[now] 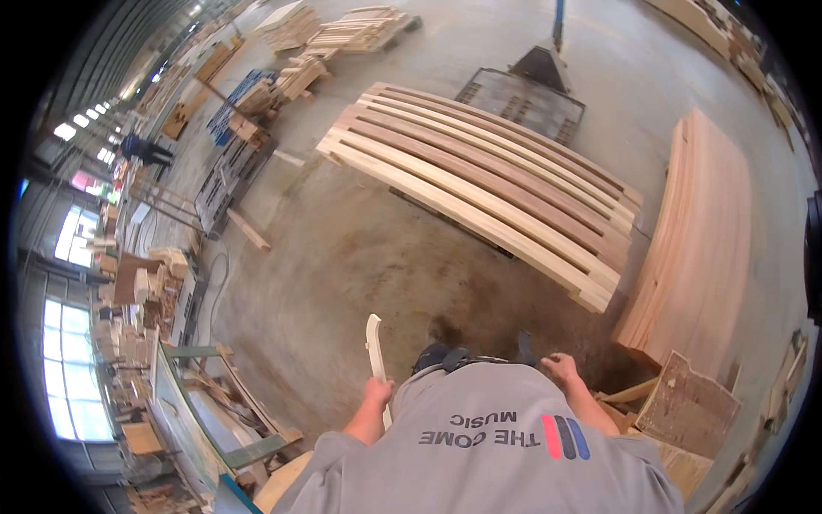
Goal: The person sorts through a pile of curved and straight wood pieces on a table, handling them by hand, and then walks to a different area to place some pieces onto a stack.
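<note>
My left hand is closed around a narrow pale wooden strip beside my left hip. Its upper end is curved and stands up above my fist, while a short length shows below. On the other side, my right hand hangs by my right hip with its fingers curled in, and nothing shows in it. In front of me lies a long stack of wooden planks, spaced in light and darker rows. The stack rests on a low dark support, mostly hidden under it.
A pallet jack stands behind the planks. To the right is a tall pile of reddish boards, with a rough wooden panel nearer me. A green-edged frame with scraps stands at left. A loose wood piece lies on the concrete floor.
</note>
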`<state>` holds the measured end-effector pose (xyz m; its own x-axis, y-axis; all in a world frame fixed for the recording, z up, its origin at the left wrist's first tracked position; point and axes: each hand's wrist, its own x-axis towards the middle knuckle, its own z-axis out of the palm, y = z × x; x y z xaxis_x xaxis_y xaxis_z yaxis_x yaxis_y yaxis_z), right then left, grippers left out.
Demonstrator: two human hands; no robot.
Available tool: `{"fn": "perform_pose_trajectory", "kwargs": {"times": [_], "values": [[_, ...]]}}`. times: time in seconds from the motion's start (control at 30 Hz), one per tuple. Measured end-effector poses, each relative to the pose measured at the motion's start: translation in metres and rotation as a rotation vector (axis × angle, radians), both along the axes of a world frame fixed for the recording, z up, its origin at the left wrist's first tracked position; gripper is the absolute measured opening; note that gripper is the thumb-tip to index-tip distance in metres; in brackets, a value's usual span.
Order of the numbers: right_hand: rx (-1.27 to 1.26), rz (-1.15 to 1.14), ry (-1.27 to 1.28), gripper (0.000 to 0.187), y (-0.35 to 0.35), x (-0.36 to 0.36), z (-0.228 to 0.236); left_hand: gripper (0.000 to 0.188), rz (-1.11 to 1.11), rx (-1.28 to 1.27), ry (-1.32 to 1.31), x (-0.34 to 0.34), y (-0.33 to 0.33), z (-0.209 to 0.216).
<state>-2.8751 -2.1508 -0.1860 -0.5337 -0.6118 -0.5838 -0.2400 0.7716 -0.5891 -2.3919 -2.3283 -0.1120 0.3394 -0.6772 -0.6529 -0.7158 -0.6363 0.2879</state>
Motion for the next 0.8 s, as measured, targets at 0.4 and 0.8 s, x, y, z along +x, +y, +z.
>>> {"fn": "perform_pose_trajectory", "kwargs": {"times": [0.4,0.8], "values": [[0.121,0.133,0.177,0.03,-0.143,0.032,0.022,0.049,0.108,-0.016,0.097,0.175,-0.015,-0.062],[0.14,0.826,0.063,0.044,-0.384,0.274,0.021,0.036,0.653,-0.12,0.281,0.336,-0.07,-0.02]]}}
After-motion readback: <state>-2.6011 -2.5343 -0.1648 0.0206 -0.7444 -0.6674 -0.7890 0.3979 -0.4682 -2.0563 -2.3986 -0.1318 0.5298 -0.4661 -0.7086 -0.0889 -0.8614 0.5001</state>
